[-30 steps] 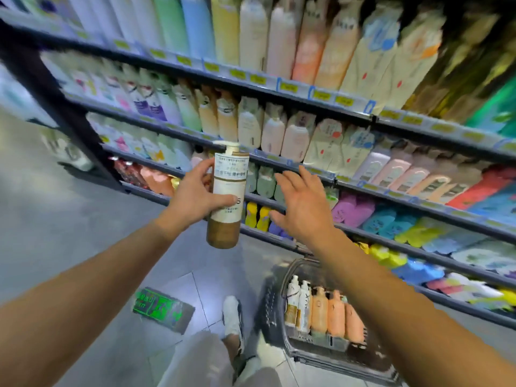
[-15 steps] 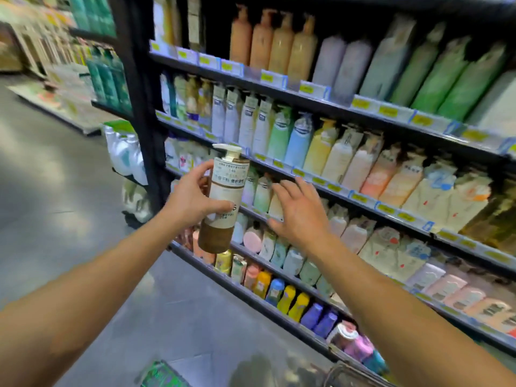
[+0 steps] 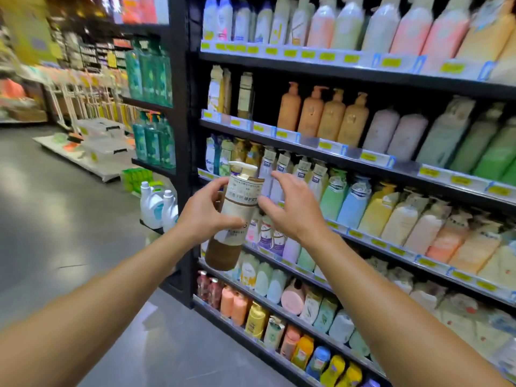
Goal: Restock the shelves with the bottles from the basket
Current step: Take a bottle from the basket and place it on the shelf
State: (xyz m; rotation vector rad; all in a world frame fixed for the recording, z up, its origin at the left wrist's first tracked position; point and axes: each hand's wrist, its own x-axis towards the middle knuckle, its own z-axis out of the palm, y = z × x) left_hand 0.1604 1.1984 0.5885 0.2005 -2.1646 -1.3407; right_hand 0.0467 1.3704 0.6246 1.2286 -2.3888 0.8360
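Bottle (image 3: 236,216) is tilting in the left hand (image 3: 205,215) — fingers curling round it — while the right hand (image 3: 293,210), fingers spread, is hovering beside, probably readying to shelve it.

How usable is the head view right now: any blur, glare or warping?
Head view: the far aisle at left is motion-smeared; the pump bottle in the left hand is fairly sharp, its label readable only in part; shelf rails bow from the wide lens; soft glare patches on the floor.
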